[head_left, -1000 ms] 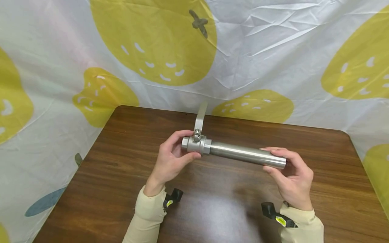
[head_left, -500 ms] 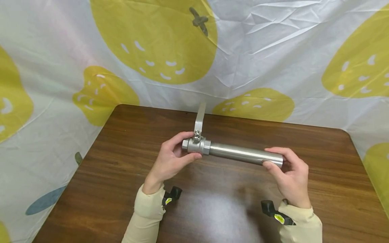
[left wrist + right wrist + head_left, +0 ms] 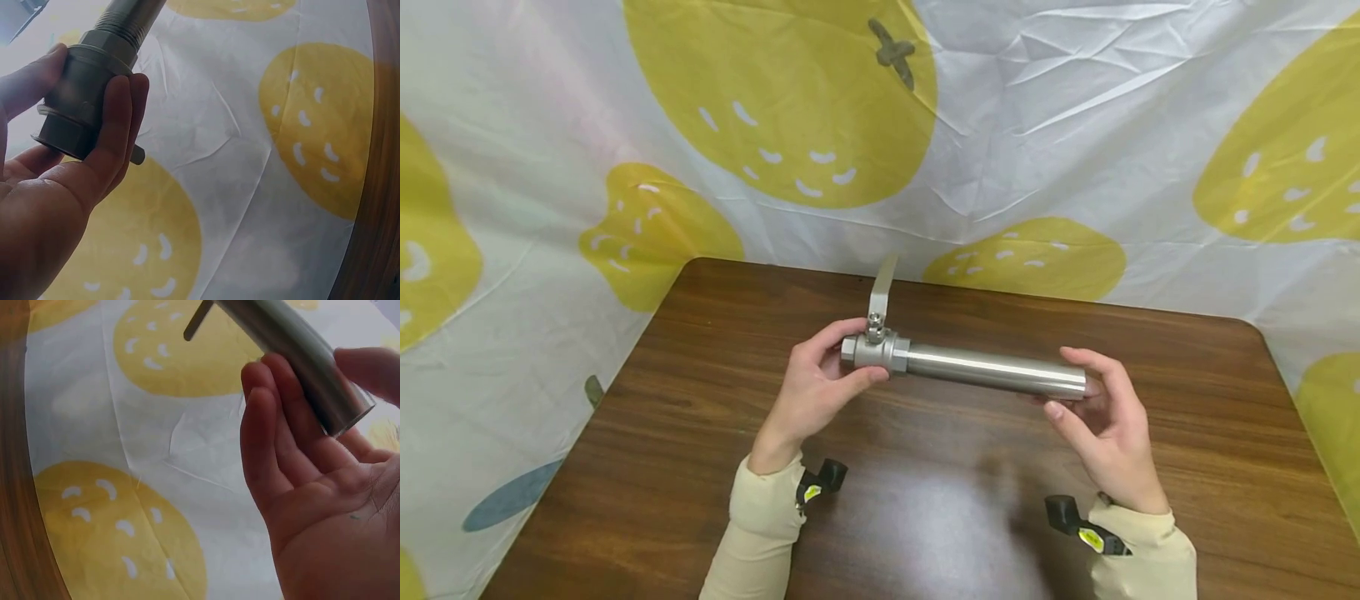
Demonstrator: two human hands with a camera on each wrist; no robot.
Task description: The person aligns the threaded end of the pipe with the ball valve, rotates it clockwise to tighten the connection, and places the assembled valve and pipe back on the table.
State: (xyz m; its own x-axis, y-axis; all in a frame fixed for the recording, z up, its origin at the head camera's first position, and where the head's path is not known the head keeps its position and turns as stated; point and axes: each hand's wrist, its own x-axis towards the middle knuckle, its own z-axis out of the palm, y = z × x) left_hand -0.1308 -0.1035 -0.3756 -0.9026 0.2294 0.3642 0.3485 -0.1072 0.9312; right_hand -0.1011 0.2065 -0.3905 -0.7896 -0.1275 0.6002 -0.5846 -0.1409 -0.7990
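In the head view, a steel ball valve (image 3: pixel 875 352) with a long flat lever handle (image 3: pixel 883 287) sits at the left end of a shiny steel pipe (image 3: pixel 992 371). My left hand (image 3: pixel 812 392) grips the valve body, thumb on its near side and fingers behind. In the left wrist view, some pipe thread (image 3: pixel 119 28) shows above the valve's hex end. At the pipe's free end is my right hand (image 3: pixel 1112 425), its thumb and index finger spread off the pipe. The right wrist view has other fingers (image 3: pixel 294 412) lying loosely along the pipe's underside.
Valve and pipe are held above a brown wooden table (image 3: pixel 700 467). A white cloth (image 3: pixel 1045 150) with yellow fruit prints hangs behind and beside it. Black wrist cameras (image 3: pixel 832 475) jut from both cream sleeves (image 3: pixel 752 542).
The valve and pipe have shifted slightly left. My right hand has loosened from the pipe's end, its index finger and thumb spreading apart. My left hand keeps its hold.
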